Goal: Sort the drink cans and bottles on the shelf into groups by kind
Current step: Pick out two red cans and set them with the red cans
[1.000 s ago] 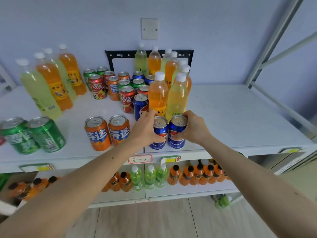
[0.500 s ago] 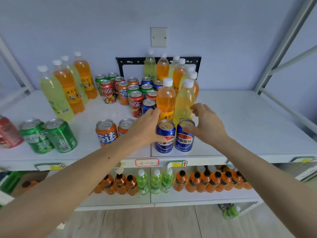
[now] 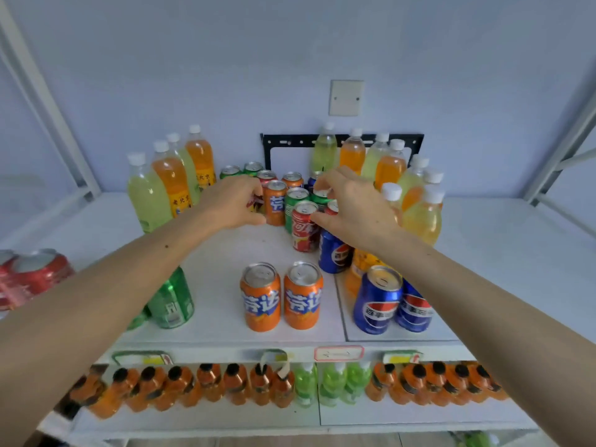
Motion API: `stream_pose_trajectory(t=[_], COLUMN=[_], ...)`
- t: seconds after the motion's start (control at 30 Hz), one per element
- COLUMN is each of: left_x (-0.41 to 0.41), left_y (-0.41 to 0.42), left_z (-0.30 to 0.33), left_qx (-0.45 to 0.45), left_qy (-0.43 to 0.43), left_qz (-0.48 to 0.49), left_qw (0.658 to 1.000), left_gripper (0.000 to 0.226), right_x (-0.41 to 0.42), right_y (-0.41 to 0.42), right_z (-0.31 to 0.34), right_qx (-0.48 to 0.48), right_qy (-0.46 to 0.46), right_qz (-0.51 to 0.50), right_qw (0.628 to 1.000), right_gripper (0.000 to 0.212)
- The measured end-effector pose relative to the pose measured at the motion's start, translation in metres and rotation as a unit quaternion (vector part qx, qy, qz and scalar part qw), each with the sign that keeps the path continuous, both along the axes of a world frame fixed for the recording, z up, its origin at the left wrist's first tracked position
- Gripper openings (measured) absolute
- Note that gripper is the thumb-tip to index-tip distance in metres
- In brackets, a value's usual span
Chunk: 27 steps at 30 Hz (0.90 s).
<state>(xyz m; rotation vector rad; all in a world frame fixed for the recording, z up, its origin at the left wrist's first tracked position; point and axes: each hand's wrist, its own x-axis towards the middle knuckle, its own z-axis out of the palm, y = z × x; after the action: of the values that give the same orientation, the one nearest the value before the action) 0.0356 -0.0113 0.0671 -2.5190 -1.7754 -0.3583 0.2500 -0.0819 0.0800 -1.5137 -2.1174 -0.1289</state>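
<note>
Both my hands reach into the mixed can cluster. My left hand [image 3: 232,204] curls beside the orange can [image 3: 275,203], grip unclear. My right hand [image 3: 351,204] hovers fingers spread, holding nothing, over the red cola can [image 3: 304,227] just under its fingertips. Cans look rigid, smooth, likely slippery and full-heavy; best wrapped round the mid-body.

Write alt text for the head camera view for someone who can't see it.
Two bare hands, left hand and right hand, reach into mixed cans mid-shelf. Up front stand two orange cans and two blue cans; bottles stand behind.
</note>
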Motion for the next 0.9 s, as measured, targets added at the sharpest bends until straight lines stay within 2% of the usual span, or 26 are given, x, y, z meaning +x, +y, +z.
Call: stream_pose_trajectory(t=[0.23, 0.4, 0.6, 0.8, 0.9], left_x=[-0.061, -0.069, -0.061, -0.049, -0.047], left_y=[0.089, 0.140, 0.185, 0.210, 0.215], left_z=[-0.014, -0.036, -0.055, -0.080, -0.087], left_qx=[-0.050, -0.086, -0.115, -0.147, -0.145], left_qy=[-0.016, -0.013, -0.015, -0.033, -0.080], left_qz=[-0.028, -0.021, 0.005, 0.031, 0.027], left_qw=[0.998, 0.996, 0.993, 0.988, 0.986], left_gripper=[0.061, 0.086, 0.112, 0.103, 0.092], right_x=[-0.073, -0.096, -0.109, -0.116, -0.117], right_y=[0.102, 0.171, 0.247, 0.303, 0.317], right_z=[-0.008, -0.019, -0.031, -0.052, -0.063], right_qx=[-0.091, -0.147, -0.192, -0.280, -0.317], right_qy=[-0.029, -0.057, -0.064, -0.072, -0.094], right_qz=[-0.063, -0.105, -0.101, -0.096, -0.101], right_qw=[0.993, 0.982, 0.974, 0.952, 0.938], right_gripper=[0.050, 0.057, 0.068, 0.082, 0.074])
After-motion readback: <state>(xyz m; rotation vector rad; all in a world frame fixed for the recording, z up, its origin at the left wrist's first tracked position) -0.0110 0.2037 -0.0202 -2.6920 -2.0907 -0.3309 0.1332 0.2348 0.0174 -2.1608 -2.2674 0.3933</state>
